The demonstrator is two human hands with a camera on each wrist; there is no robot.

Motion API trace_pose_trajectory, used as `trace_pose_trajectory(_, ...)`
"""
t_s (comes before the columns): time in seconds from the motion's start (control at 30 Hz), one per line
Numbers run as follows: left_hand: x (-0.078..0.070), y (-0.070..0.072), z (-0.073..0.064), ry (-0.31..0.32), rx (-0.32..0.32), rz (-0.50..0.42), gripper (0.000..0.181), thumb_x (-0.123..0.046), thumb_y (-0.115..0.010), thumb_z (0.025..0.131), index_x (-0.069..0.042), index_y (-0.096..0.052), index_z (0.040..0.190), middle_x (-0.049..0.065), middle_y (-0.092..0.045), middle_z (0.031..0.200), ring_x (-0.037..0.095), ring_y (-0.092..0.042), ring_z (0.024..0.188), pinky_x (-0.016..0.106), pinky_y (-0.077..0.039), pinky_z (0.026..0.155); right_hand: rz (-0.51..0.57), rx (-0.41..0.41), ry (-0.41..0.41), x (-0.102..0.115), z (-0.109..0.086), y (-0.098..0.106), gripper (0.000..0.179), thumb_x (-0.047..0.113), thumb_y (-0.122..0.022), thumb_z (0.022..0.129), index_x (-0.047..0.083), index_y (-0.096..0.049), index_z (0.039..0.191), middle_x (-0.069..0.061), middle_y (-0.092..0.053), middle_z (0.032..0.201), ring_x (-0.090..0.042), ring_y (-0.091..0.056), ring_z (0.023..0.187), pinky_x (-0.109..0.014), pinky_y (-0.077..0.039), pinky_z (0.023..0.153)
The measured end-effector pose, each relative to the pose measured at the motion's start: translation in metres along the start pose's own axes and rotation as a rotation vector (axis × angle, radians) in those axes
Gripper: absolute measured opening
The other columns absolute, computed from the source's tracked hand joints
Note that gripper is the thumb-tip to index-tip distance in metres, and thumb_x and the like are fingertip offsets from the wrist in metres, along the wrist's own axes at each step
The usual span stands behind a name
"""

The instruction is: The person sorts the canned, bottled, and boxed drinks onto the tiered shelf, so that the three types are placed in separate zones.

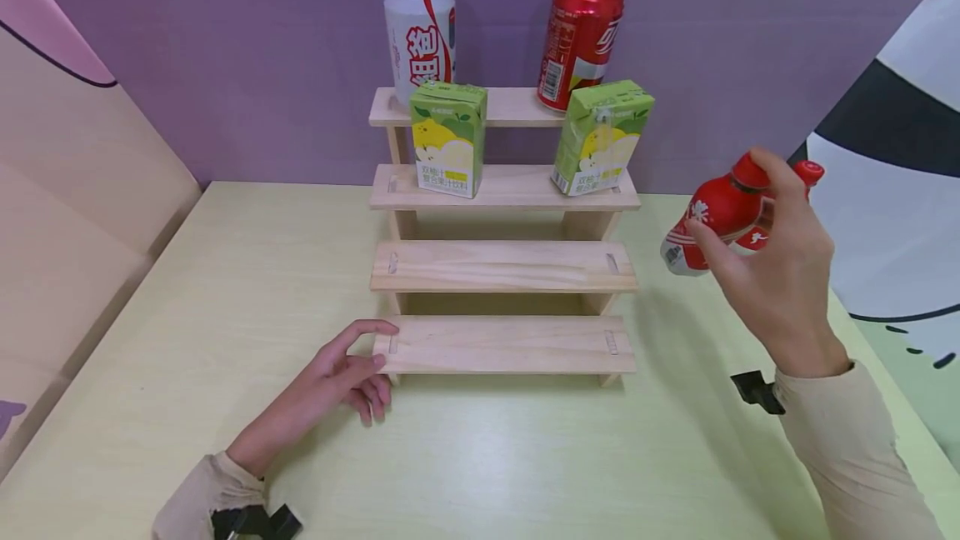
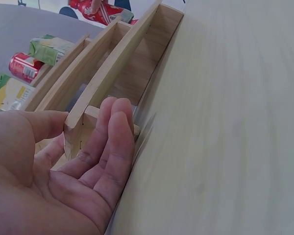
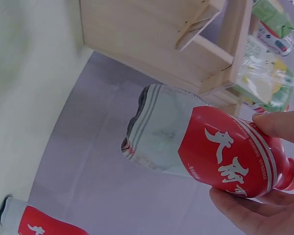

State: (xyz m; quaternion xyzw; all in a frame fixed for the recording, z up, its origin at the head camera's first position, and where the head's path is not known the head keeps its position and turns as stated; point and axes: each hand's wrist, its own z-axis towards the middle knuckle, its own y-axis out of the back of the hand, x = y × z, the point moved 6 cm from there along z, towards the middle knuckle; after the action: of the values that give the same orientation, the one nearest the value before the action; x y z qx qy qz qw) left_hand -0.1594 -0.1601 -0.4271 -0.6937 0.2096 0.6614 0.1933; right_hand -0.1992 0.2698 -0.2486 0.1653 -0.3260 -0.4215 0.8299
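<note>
My right hand (image 1: 787, 277) grips a red-labelled plastic bottle (image 1: 720, 211) with a red cap, tilted in the air right of a wooden step rack (image 1: 502, 344). In the right wrist view the bottle (image 3: 220, 152) lies between thumb and fingers, its clear base toward the rack. At the rack's lowest step, my left hand (image 1: 341, 373) pinches the left end, index finger on the board's top. The left wrist view shows the other fingers (image 2: 120, 132) curling below that board. A second red bottle (image 1: 810, 172) is mostly hidden behind my right hand.
A white can (image 1: 420, 40) and a red can (image 1: 581, 44) stand on the top step. Two green juice cartons, a left one (image 1: 448, 140) and a right one (image 1: 603, 138), stand on the step below. Behind the table (image 1: 487, 457) rises a purple backdrop (image 1: 262, 48).
</note>
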Motion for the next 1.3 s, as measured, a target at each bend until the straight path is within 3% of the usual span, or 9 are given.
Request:
trace_pose_trajectory(0.4,-0.001,0.000,0.000,0.006,-0.003,0.004,0.041,-0.022,-0.047,0.107,-0.017,-0.036,0.146,0.029,-0.066,0.086,0.037,-0.067,0.069,0.047,-0.059,0.060,0.019,-0.017,0.092,0.028,-0.005,0.008,0.087,-0.003,-0.085,0.073,0.014,-0.043,0.148,-0.014,-0.058,0.137,-0.041,-0.062,0.100,-0.004,-0.039,0.092)
trace_pose_trajectory(0.8,0.000,0.000,0.001,-0.001,-0.005,0.004,0.040,-0.022,-0.047,0.107,-0.017,-0.036,0.146,0.028,-0.066,0.084,0.037,-0.067,0.068,0.047,-0.059,0.059,0.023,0.013,0.148,0.058,-0.004,0.008,0.089,-0.003,-0.086,0.071,0.010,-0.043,0.148,-0.011,-0.056,0.141,-0.041,-0.063,0.106,-0.005,-0.039,0.094)
trace_pose_trajectory(1.3,-0.001,0.000,0.000,-0.001,-0.009,0.008,0.040,-0.021,-0.048,0.107,-0.017,-0.036,0.146,0.028,-0.066,0.084,0.037,-0.067,0.068,0.048,-0.059,0.060,0.103,0.059,0.198,0.088,-0.002,-0.009,0.090,-0.005,-0.089,0.068,0.007,-0.045,0.146,-0.014,-0.057,0.137,-0.034,-0.062,0.114,-0.010,-0.040,0.099)
